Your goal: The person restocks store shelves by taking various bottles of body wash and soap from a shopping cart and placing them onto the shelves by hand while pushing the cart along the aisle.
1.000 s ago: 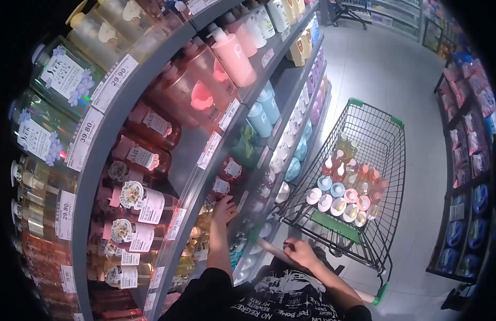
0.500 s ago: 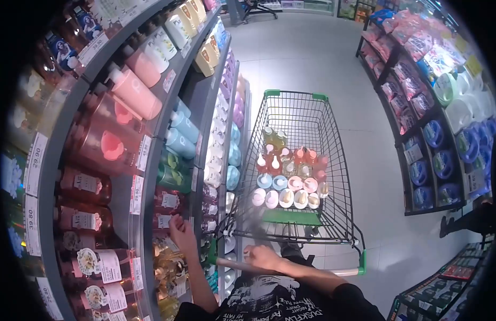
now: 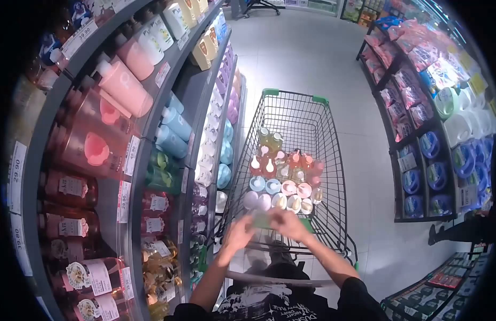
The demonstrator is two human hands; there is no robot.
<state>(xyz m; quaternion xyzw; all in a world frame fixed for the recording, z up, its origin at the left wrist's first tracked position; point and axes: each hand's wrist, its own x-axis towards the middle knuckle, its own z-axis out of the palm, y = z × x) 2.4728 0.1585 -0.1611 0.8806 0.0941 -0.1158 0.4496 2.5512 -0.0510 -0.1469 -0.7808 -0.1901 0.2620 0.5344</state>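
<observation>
My left hand (image 3: pixel 240 231) and my right hand (image 3: pixel 289 223) are close together over the near end of a wire shopping cart (image 3: pixel 340 176), above its handle. A blurred greenish patch lies between them; whether it is something held or the cart's green flap (image 3: pixel 305 223) behind, I cannot tell. Motion smears the fingers of both hands. Just beyond them in the cart stand several pump bottles in rows: white-topped ones (image 3: pixel 279 201), blue-topped ones (image 3: pixel 272 185), pink-topped ones (image 3: pixel 304 190), red ones (image 3: pixel 269 166) and yellowish ones (image 3: pixel 276 141).
On the left, a shelf unit (image 3: pixel 134 192) holds pink bottles (image 3: pixel 125 88), blue bottles (image 3: pixel 170 140) and dark red bottles (image 3: pixel 71 187). To the right, another rack (image 3: pixel 393 160) carries pink bags (image 3: pixel 408 88) and blue tubs (image 3: pixel 411 182). A person's dark-clothed leg (image 3: pixel 462 230) shows at the right edge.
My left hand has moved right, from beside the shelf to over the cart. My right hand has moved forward and right from the handle. The view has shifted slightly.
</observation>
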